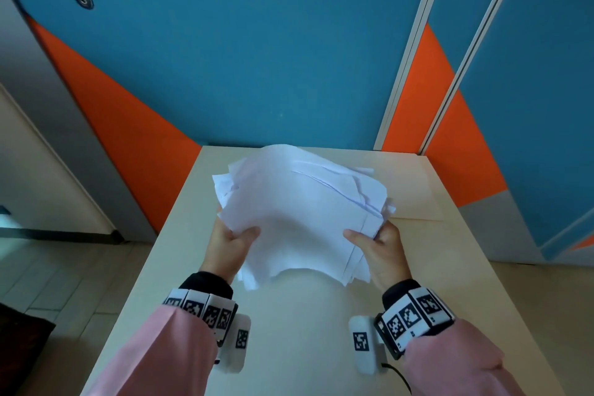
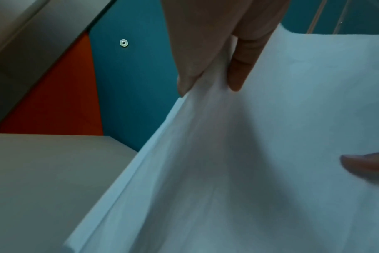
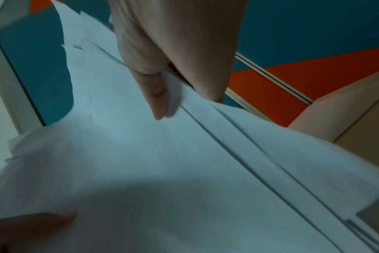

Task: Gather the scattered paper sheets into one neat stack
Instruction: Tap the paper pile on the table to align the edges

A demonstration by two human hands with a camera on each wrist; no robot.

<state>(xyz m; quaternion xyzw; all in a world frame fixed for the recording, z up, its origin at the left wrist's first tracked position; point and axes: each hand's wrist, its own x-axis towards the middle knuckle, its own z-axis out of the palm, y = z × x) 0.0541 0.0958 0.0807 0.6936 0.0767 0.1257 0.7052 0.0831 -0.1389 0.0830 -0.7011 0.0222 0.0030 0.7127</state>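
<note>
My left hand (image 1: 232, 243) and right hand (image 1: 379, 244) each pinch a side of the uneven paper sheets (image 1: 299, 212), lifted over the bench (image 1: 289, 331), long axis running away from me.

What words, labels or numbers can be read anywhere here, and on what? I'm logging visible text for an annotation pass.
None: no readable word, number or brand shows in any view.
Paper sheets, held by the left hand and right hand: blank on the visible faces.
Wrist bands: black-and-white square code markers only, no letters.
Table and blue wall panel: no print.
</note>
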